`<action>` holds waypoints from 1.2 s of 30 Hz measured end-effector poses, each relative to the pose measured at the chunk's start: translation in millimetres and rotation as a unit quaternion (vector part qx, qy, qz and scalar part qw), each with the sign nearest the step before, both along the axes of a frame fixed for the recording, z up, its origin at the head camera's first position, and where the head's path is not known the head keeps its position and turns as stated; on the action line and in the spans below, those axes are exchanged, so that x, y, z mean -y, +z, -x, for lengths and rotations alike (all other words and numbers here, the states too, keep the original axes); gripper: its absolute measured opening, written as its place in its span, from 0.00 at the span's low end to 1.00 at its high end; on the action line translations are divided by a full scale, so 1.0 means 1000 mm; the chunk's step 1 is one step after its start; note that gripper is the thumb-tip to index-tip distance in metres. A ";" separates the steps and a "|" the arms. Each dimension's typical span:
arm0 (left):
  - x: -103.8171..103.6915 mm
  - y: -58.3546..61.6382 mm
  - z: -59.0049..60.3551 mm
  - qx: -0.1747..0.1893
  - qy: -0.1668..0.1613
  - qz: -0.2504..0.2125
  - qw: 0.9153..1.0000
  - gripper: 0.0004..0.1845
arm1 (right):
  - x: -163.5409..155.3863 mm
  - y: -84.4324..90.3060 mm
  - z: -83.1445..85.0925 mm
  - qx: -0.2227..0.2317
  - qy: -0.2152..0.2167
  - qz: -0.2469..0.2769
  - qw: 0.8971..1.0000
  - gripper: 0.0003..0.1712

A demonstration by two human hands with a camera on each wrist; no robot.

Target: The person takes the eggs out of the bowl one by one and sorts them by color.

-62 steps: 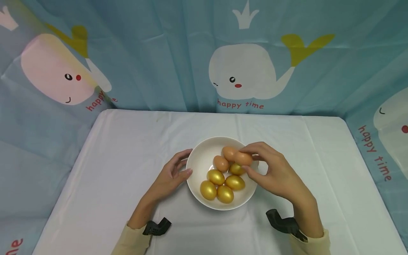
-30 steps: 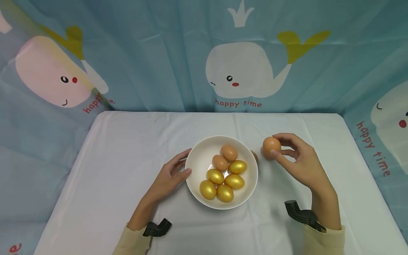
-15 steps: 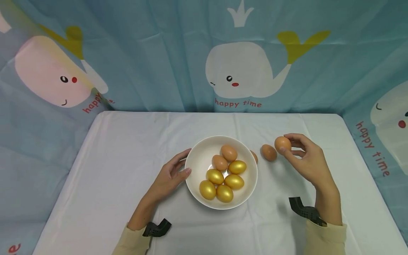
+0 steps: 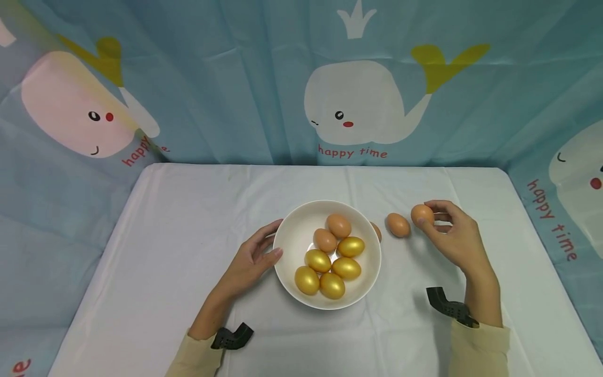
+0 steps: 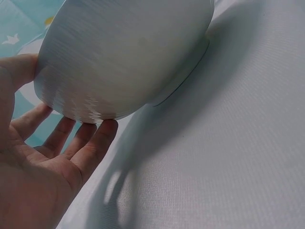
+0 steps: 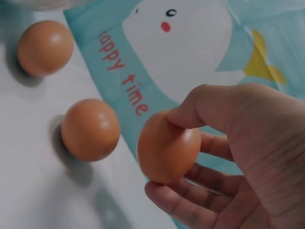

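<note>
My left hand (image 4: 248, 261) rests against the left side of a white bowl (image 4: 292, 238), fingers and thumb spread along its outside, as the left wrist view shows on the bowl wall (image 5: 128, 57). Inside the bowl lie several golden eggs (image 4: 346, 268) and two brown eggs, one nearer the back (image 4: 338, 225). My right hand (image 4: 453, 238) pinches another brown egg (image 6: 167, 148) between thumb and fingers, to the right of the bowl. Beside it a brown egg (image 4: 398, 225) lies on the cloth, and a further brown egg (image 6: 45, 48) sits partly hidden behind the bowl's rim in the head view.
A white cloth (image 4: 198, 209) covers the table. Blue curtains (image 4: 264, 78) printed with whales rise behind it and along both sides. Black camera mounts sit on both wrists, the left mount (image 4: 232, 336) near the front.
My right hand has lifted a brown egg out of the bowl and carried it right, past the other brown egg on the cloth. The left hand has stayed at the bowl.
</note>
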State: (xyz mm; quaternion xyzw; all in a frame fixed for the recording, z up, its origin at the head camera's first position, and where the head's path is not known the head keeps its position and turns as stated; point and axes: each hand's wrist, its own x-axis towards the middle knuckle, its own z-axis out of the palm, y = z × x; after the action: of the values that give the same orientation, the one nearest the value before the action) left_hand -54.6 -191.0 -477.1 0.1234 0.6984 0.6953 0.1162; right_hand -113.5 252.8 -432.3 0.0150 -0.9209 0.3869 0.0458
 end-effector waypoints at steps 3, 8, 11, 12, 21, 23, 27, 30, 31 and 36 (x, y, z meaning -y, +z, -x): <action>0.000 0.000 0.000 0.001 0.000 0.000 1.000 0.34 | -0.002 -0.005 0.002 0.009 -0.005 -0.009 1.000 0.30; -0.001 0.001 0.001 0.001 0.003 0.001 1.000 0.34 | -0.005 -0.009 0.004 0.021 -0.005 -0.011 1.000 0.31; -0.002 0.002 0.002 0.001 0.002 0.000 1.000 0.34 | -0.006 -0.011 0.006 0.028 -0.002 -0.015 1.000 0.32; -0.002 0.002 0.002 0.000 0.001 -0.001 1.000 0.34 | -0.006 -0.011 0.006 0.030 -0.002 -0.016 0.999 0.31; -0.001 0.002 0.000 0.001 0.004 0.008 1.000 0.33 | -0.005 -0.016 0.006 0.054 -0.005 -0.044 0.998 0.32; 0.000 0.002 -0.001 0.000 0.004 0.009 1.000 0.33 | -0.004 -0.017 0.005 0.057 -0.006 -0.046 0.997 0.32; -0.001 0.002 -0.001 0.000 0.005 0.011 1.000 0.33 | -0.004 -0.018 0.006 0.061 -0.008 -0.049 0.997 0.32; 0.000 0.003 -0.001 0.000 0.006 0.011 1.000 0.33 | -0.004 -0.020 0.007 0.063 -0.006 -0.052 0.997 0.33; 0.000 0.003 -0.001 0.001 0.006 0.010 1.000 0.33 | -0.004 -0.020 0.007 0.064 -0.005 -0.053 0.997 0.33; -0.001 0.004 -0.001 0.003 0.005 0.010 1.000 0.33 | -0.004 -0.022 0.007 0.072 -0.004 -0.057 0.996 0.33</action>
State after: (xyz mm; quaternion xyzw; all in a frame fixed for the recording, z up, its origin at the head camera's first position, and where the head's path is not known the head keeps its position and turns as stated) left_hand -53.2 -190.3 -473.3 0.1171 0.7057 0.6890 0.1162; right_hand -120.4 257.1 -454.2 -0.0137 -0.9423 0.3339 -0.0205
